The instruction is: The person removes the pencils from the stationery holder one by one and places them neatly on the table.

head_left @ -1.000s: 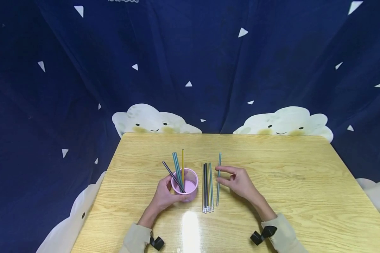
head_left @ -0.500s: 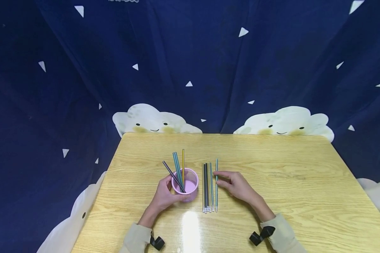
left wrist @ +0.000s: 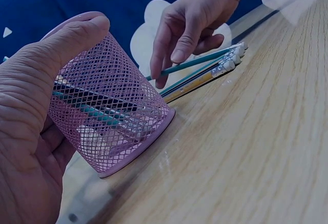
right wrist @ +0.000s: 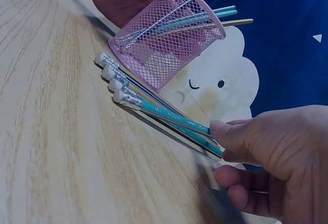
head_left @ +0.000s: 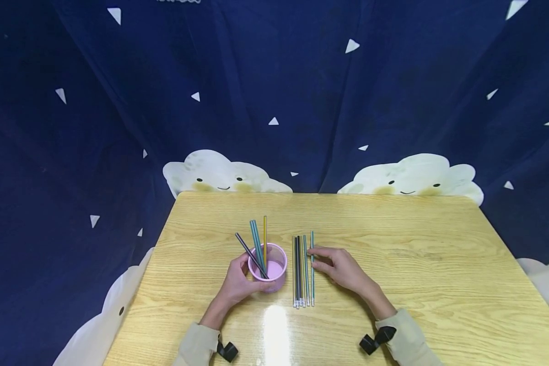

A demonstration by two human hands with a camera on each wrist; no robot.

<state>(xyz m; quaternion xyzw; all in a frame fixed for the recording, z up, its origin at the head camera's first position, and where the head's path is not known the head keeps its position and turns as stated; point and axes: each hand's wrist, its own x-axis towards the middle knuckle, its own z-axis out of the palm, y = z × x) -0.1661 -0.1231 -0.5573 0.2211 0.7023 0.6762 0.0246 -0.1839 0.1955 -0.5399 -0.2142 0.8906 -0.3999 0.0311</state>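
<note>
My left hand (head_left: 237, 285) grips a pink mesh pencil cup (head_left: 280, 280), its thumb across the near rim. Several pencils lean in the cup, among them a yellow pencil (head_left: 265, 231) and a dark one (head_left: 243, 243). Thumb and fingers of my right hand (head_left: 345, 268) pinch a teal pencil (right wrist: 169, 115) that lies along the right side of a row of pencils (head_left: 298, 277). In the right wrist view, its white eraser end (right wrist: 122, 97) is level with the other erasers. Dark, yellow and teal pencils make up the row, beside the cup.
All of this is on a light wooden table (head_left: 416, 284). Behind it hangs a dark blue curtain (head_left: 256, 76) with white triangles and smiling clouds. A black wrist camera (head_left: 229, 352) is strapped to the left sleeve, another (head_left: 369, 344) to the right.
My right hand has brought the teal pencil left and nearer to me, up close to the row, and straightened it. The left hand and the cup have stayed in place.
</note>
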